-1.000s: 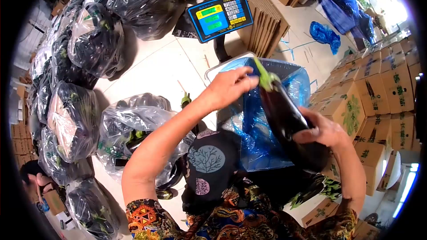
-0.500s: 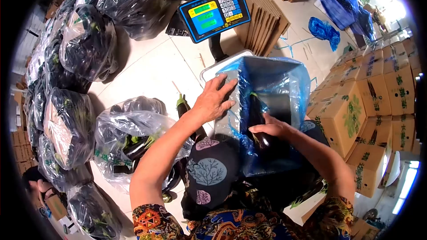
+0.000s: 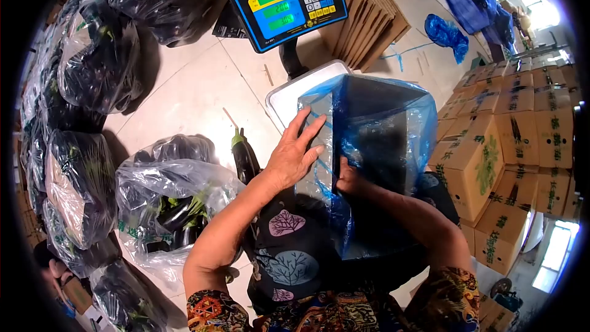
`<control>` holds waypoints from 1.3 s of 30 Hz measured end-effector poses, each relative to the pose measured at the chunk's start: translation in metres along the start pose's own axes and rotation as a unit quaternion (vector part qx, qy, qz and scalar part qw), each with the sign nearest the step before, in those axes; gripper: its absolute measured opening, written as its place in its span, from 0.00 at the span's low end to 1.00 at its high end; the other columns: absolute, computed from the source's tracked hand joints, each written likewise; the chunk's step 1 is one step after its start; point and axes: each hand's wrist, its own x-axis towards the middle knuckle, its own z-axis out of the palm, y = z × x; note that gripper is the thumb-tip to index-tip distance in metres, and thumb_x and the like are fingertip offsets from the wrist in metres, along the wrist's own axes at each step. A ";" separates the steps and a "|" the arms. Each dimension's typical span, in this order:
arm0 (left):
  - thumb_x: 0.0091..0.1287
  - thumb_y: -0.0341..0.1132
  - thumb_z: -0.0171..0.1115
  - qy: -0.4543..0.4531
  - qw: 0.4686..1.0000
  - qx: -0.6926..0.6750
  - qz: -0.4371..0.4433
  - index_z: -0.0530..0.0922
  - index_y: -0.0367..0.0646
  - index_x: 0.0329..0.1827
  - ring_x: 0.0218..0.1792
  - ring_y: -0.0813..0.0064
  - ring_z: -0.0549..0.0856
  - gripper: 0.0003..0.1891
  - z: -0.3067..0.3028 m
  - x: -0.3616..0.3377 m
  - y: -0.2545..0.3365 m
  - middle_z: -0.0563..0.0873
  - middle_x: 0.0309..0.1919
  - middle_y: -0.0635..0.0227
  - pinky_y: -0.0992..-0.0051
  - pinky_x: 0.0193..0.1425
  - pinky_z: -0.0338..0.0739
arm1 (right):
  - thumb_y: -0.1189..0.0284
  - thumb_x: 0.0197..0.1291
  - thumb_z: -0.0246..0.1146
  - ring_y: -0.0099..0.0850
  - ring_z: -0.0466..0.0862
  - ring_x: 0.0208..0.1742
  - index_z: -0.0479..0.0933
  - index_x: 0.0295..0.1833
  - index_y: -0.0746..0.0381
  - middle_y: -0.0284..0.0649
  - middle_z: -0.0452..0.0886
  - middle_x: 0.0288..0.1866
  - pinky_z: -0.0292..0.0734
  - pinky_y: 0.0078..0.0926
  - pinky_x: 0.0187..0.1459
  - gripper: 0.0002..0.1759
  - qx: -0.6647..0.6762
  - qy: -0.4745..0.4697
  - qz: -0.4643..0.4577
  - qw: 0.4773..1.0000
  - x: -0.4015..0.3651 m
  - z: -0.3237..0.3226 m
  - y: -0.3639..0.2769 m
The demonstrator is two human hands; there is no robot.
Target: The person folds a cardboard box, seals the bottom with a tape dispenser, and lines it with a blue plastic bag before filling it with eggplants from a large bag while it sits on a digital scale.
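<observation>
In the head view, a box (image 3: 313, 203) lined with thin blue plastic (image 3: 421, 110) sits by the scale's pale platform (image 3: 284, 95), its dark inside facing me. My left hand (image 3: 295, 154) lies on the box's left side, fingers spread over the plastic. My right hand (image 3: 350, 179) reaches into the box, close to its left inner wall. That hand's fingers are mostly hidden, and I cannot see whether an eggplant is under them. Left of my left forearm, an eggplant (image 3: 246, 158) lies beside a clear bag of eggplants (image 3: 184, 209).
A digital scale display (image 3: 289, 9) stands behind the box. Filled plastic bags (image 3: 80, 178) line the left side. Printed cartons (image 3: 485, 160) are stacked at the right. Flattened cardboard (image 3: 369, 24) leans at the back, with crumpled blue plastic (image 3: 447, 35) on the floor.
My right hand has gone deeper into the box and to the left; the eggplant it held is out of sight. My left hand stays on the box's side. The view has shifted slightly.
</observation>
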 end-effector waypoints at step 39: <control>0.55 0.26 0.61 0.221 0.888 0.320 -0.247 0.78 0.43 0.46 0.44 0.51 0.77 0.14 -0.059 -0.285 -0.086 0.79 0.43 0.57 0.57 0.48 0.73 | 0.70 0.58 0.59 0.49 0.81 0.43 0.76 0.46 0.62 0.53 0.80 0.41 0.74 0.52 0.53 0.11 -0.228 -0.167 0.081 0.956 -0.014 -0.049 -0.078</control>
